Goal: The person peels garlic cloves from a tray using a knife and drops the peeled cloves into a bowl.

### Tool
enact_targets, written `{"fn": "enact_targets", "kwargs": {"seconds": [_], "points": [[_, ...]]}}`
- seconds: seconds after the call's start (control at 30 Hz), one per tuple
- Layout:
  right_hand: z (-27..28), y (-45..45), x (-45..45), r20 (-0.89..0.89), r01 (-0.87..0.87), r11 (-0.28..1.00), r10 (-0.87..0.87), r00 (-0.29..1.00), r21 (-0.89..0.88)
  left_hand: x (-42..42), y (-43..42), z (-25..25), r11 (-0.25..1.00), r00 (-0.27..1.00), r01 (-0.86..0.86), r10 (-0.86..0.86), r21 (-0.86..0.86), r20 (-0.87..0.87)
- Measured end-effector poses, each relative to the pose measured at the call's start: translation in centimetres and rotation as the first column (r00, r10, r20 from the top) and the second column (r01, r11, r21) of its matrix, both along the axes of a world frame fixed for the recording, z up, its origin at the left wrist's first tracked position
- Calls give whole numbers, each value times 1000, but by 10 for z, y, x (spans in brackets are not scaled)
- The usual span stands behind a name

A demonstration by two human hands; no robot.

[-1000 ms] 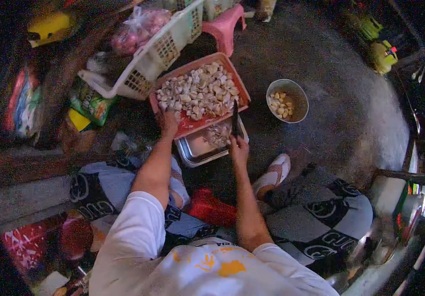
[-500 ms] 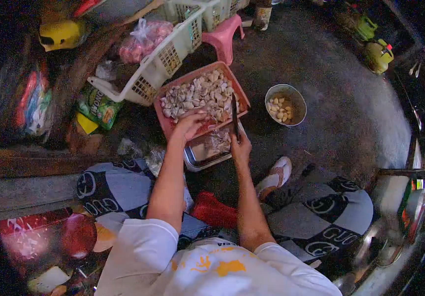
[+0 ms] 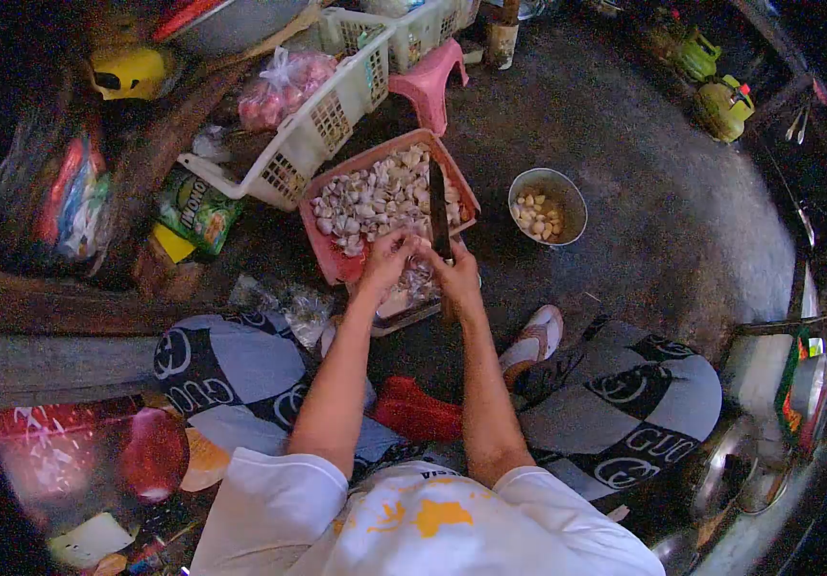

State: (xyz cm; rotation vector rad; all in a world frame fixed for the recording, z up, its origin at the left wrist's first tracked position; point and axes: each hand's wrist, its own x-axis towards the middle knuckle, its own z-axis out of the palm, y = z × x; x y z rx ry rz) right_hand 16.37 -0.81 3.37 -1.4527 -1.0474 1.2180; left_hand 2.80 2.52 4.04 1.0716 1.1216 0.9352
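Note:
My right hand (image 3: 458, 280) is closed round the handle of a knife (image 3: 438, 206), whose dark, broad blade points away from me. Fingers pinched, my left hand (image 3: 390, 264) meets it with a small garlic clove (image 3: 420, 244) at the fingertips, mostly covered. Both hands are above a metal tray (image 3: 404, 322) with papery skins in it. Just beyond is a pink tray (image 3: 329, 259) heaped with unpeeled garlic cloves (image 3: 375, 197). To the right, a metal pot (image 3: 581, 216) contains peeled cloves (image 3: 536, 213).
White plastic baskets (image 3: 312, 144) and a pink stool (image 3: 437, 77) stand beyond the trays. A bag of pink items (image 3: 284, 88) rests in one basket. A green packet (image 3: 197, 211) lies at left. My sandalled foot (image 3: 536, 336) is below the pot.
My left hand has moved from the heap of garlic to my right hand, with a clove at its fingertips. The knife has shifted slightly left.

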Motion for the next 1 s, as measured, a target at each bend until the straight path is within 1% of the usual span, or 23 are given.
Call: {"fn": "enact_targets", "kwargs": {"seconds": [0.07,0.13,0.2,0.3,0.33,0.37,0.4,0.43,0.5,0.53,0.6,0.7,0.73,0.8,0.83,0.9,0.93,1.0], "points": [[16,-4,0,-120,-22,999,18,993,-35,0,-2,4,999,1000,-7,7,35,3],[0,0,4,-55,-51,996,47,997,-72,-2,-4,5,999,1000,5,-6,50,18],[-28,5,10,-7,-56,993,56,998,-108,-4,-5,11,998,998,37,-39,50,44],[-69,10,12,-3,-5,993,5,1000,-115,-7,-1,1,996,971,25,-2,-91,239],[-81,11,12,-29,29,996,-32,999,-88,-7,-3,0,985,941,-18,74,-169,329],[-77,10,10,-92,43,997,-49,995,-70,-4,-7,2,967,899,-53,155,-251,410],[-61,8,7,-154,56,997,-64,986,-53,-3,-10,1,940,844,-79,240,-332,479],[-45,3,4,-251,49,998,-59,966,-43,-2,-10,0,941,843,-52,221,-334,490],[-33,0,-2,-275,49,999,-52,960,-17,0,-12,-2,941,838,0,185,-339,514],[-37,-1,-4,-203,55,999,-53,978,0,1,-14,-4,935,836,-15,207,-356,508],[-29,-1,-6,-126,38,999,-34,991,30,4,-18,12,923,834,-46,247,-383,494],[-28,-2,-6,-121,25,999,-21,992,28,-2,-16,-3,923,832,-71,263,-378,489],[-36,1,-6,-126,52,999,-51,991,7,-5,-13,-10,940,861,-77,231,-334,453],[-30,-1,-6,-81,49,998,-46,996,30,-8,-8,-19,966,912,-80,170,-245,373],[-28,-5,-6,-31,15,997,-12,999,76,-7,-8,-25,956,893,-136,231,-259,385],[-18,-8,-7,104,-32,990,18,994,138,-1,-10,-15,924,844,-247,353,-290,404],[-15,-9,-7,188,-44,987,14,982,157,-3,-10,-13,934,869,-241,329,-264,369],[-17,-9,-7,271,-69,985,23,962,160,-8,-9,-18,951,913,-224,282,-214,295]]}}
